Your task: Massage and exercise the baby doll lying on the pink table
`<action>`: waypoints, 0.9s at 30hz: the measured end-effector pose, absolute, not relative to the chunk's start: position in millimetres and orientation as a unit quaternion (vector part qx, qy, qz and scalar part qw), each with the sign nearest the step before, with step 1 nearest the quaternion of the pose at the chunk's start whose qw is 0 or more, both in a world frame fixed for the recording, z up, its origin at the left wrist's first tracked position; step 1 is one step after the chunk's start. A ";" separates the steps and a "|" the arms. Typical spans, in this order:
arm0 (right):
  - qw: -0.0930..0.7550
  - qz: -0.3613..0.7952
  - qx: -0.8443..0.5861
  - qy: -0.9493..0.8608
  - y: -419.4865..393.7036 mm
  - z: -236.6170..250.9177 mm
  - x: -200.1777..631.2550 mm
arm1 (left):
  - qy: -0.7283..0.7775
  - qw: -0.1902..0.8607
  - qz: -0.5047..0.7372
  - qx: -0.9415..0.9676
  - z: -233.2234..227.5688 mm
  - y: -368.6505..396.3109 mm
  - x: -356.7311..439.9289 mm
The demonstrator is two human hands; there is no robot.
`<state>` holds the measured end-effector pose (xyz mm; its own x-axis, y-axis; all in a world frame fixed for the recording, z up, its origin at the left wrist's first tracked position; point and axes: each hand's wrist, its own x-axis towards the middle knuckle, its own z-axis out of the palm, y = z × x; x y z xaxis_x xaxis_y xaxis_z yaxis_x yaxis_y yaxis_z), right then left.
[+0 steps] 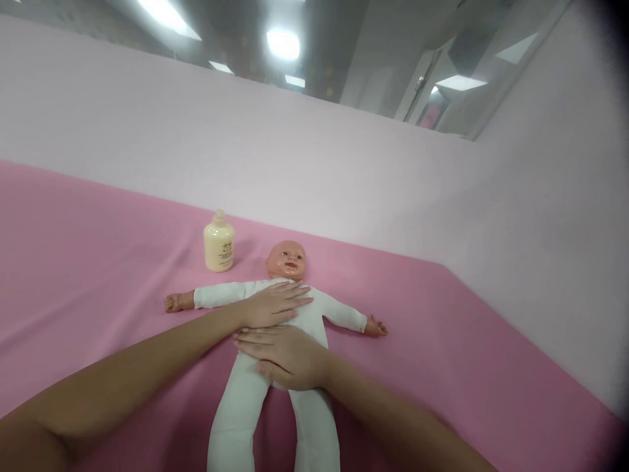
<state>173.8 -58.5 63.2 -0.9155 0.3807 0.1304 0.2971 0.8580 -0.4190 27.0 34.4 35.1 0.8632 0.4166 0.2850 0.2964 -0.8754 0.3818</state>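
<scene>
Doll flat on its back on the cloth, head away, legs toward the camera. Left hand palm-down on the doll's chest; right hand palm-down on the doll's belly, just nearer than the left, fingers pointing across. Bottle upright on the cloth, just left of the doll's head, apart from it. Wall behind the doll.

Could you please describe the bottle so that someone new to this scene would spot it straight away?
On the pink sheet lies a baby doll in white. Just beside its head stands the bottle, upright, untouched by either hand: the only cream-yellow thing there, squat, with a narrow cap.
</scene>
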 end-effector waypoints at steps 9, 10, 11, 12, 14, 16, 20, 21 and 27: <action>0.078 0.155 -0.276 -0.945 -77.3 59.1 225.2 | 0.224 0.189 0.176 0.940 23.6 10.5 -5.1; 0.078 0.148 -0.295 -0.941 -78.4 57.7 228.1 | 0.227 0.188 0.181 0.938 23.1 4.5 -8.9; 0.081 0.141 -0.312 -0.936 -78.2 56.3 229.9 | 0.225 0.187 0.186 0.938 23.5 -1.6 -12.2; 0.088 0.133 -0.325 -0.932 -76.4 55.2 230.6 | 0.215 0.186 0.184 0.941 25.1 -7.6 -14.7; 0.105 0.120 -0.340 -0.927 -67.6 54.3 228.9 | 0.183 0.185 0.180 0.948 32.3 -18.1 -16.8; 0.118 0.110 -0.340 -0.926 -53.4 56.5 224.0 | 0.152 0.193 0.171 0.954 43.1 -25.6 -15.0; 0.088 0.126 -0.275 -0.949 -23.9 68.1 209.4 | 0.103 0.211 0.138 0.962 58.2 -31.3 -6.7; 0.082 0.133 -0.258 -0.953 -18.5 70.6 206.1 | 0.096 0.217 0.134 0.962 57.8 -31.3 -5.5; 0.139 0.143 -0.320 -0.926 -6.5 59.8 209.1 | 0.149 0.234 0.170 0.946 35.5 -32.8 -14.2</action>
<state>209.1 -6.5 59.8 -0.7573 0.6317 0.1658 0.5526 0.7550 -0.3529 -14.2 -32.8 35.5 0.8983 0.3604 0.2516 0.2017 -0.8466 0.4926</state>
